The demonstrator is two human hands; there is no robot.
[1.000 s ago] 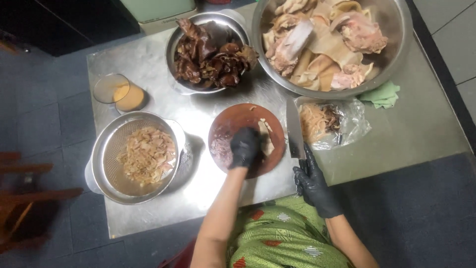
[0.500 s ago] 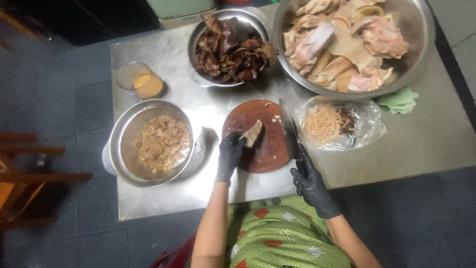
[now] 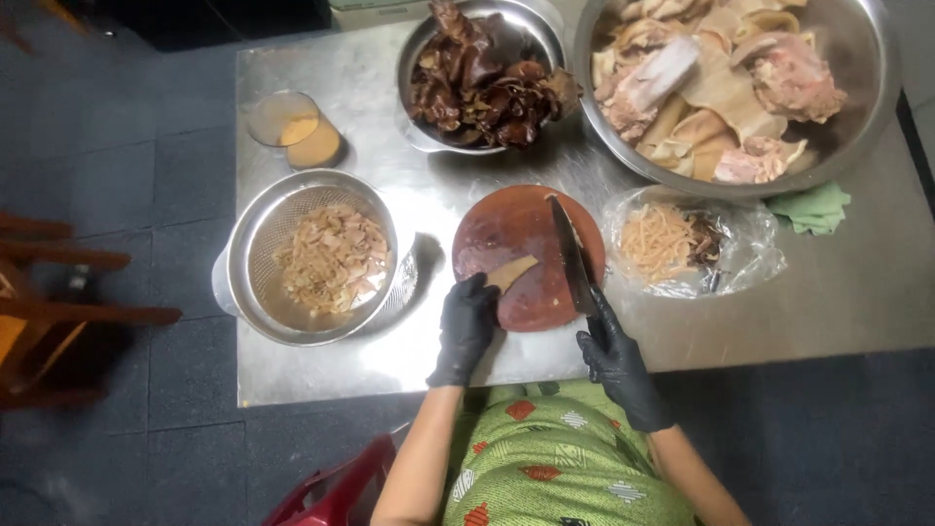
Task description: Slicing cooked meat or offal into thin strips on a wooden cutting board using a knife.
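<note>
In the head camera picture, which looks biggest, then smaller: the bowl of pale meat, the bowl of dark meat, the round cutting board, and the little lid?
1. Bowl of pale meat, partly cut off.
2. Bowl of dark meat and cutting board look about alike; the bowl is cut off, so unsure.
3. Lid, smallest.

Pretty cramped up far: the dark-meat steel bowl [image 3: 482, 83] and big pale-meat steel bowl [image 3: 730, 88] wall off the round wooden chopping board [image 3: 526, 258]. Metal colander [image 3: 317, 258] blocks left, clear plastic noodle bag [image 3: 687, 244] right. Bare steel counter [image 3: 321, 375] shows along the near edge.
</note>
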